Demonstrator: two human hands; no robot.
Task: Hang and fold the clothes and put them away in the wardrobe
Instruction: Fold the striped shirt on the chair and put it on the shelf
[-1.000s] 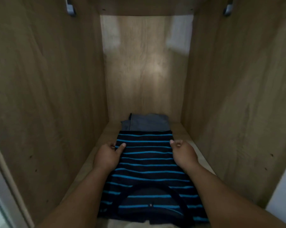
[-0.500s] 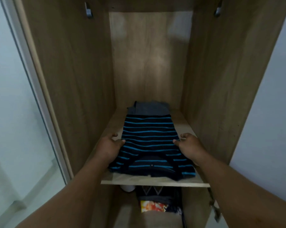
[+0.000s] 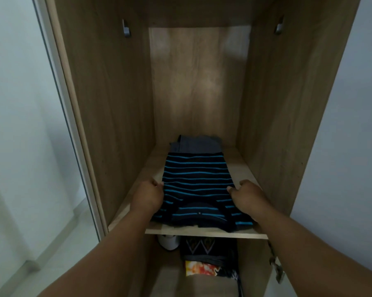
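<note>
A folded striped shirt (image 3: 197, 185), dark with blue stripes, lies flat on the wooden shelf (image 3: 204, 233) inside the wardrobe (image 3: 108, 99), collar end toward the front edge. The left hand (image 3: 147, 197) has its fingers curled onto the shirt's left edge, and the right hand (image 3: 248, 197) grips the right edge the same way, thumbs just on top of the fabric. Right behind the shirt, touching its far end, sits a folded grey garment (image 3: 197, 144). Under the shelf there's a pile of dark patterned clothes (image 3: 206, 256) and something white (image 3: 169, 242), too hidden to tell what.
</note>
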